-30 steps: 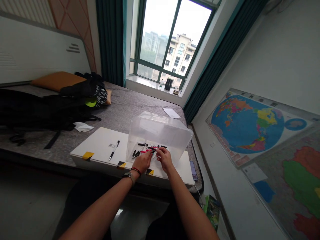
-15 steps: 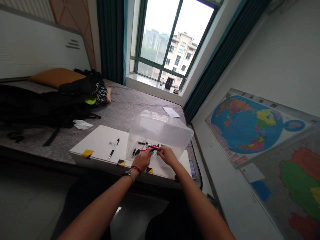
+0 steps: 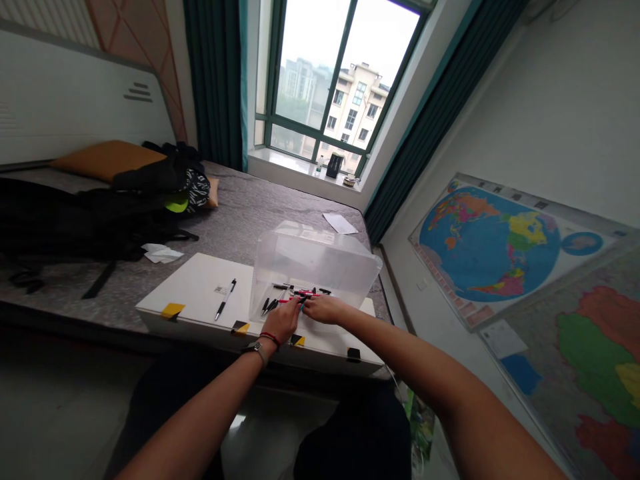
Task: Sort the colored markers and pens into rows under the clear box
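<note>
Translucent plastic forms the box (image 3: pixel 320 257) in front of me, and a loose scatter of pens (image 3: pixel 271 305) lies in its lower part. Most of them are black, with a few pinkish-red ones mixed in near the middle. My left hand (image 3: pixel 281 323) and right hand (image 3: pixel 324 310) are at the near side of the box, just short of the thickest part of the scatter. The fingers of both are bent and drawn in, the tips almost meeting among the pens. A speck of teal shows between them, but my own knuckles hide what they have hold of, if anything, so I cannot tell how tightly they close.

Under the box is a flat white case (image 3: pixel 195 283), its contents out of sight, with yellow-and-black tape (image 3: pixel 173 311) along its front edge. One black-and-white pen (image 3: pixel 226 299) lies on it by itself, left of the box. Farther left of the box a crumpled white tissue (image 3: pixel 163 253) sits on the grey mattress (image 3: pixel 250 193), close to a black bag (image 3: pixel 75 220). Behind the box rests a white sheet of paper (image 3: pixel 340 223).
</note>
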`<state>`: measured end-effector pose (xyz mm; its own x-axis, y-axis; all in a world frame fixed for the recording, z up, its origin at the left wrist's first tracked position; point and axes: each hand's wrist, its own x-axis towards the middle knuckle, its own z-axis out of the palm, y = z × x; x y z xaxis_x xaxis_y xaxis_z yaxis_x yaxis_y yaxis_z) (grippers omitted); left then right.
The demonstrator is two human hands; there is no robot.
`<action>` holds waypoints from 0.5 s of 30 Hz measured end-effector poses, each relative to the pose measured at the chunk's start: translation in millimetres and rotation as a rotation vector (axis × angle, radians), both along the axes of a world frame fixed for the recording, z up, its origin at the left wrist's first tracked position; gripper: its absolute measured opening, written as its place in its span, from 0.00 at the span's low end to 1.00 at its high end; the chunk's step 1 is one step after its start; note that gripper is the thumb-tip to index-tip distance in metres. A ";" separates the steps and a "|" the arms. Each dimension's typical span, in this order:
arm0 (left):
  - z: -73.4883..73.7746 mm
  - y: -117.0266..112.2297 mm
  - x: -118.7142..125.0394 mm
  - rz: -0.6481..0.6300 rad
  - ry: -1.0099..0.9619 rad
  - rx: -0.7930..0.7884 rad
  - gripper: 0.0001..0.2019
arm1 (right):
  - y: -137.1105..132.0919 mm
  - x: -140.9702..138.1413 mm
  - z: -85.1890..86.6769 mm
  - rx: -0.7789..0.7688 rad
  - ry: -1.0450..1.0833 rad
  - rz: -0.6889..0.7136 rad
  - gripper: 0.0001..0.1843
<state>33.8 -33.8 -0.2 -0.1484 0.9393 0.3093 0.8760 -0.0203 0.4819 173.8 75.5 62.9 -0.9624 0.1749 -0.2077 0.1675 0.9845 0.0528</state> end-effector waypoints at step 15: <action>1.9 -1.2 1.1 -0.006 0.016 -0.017 0.20 | -43.7 18.8 3.1 -0.994 1.552 -0.892 0.20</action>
<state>34.9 -35.0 1.7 -0.1382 0.9454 0.2953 0.8836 -0.0170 0.4680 192.6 31.8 66.0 -0.1191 0.9659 0.2298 -0.1150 0.2165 -0.9695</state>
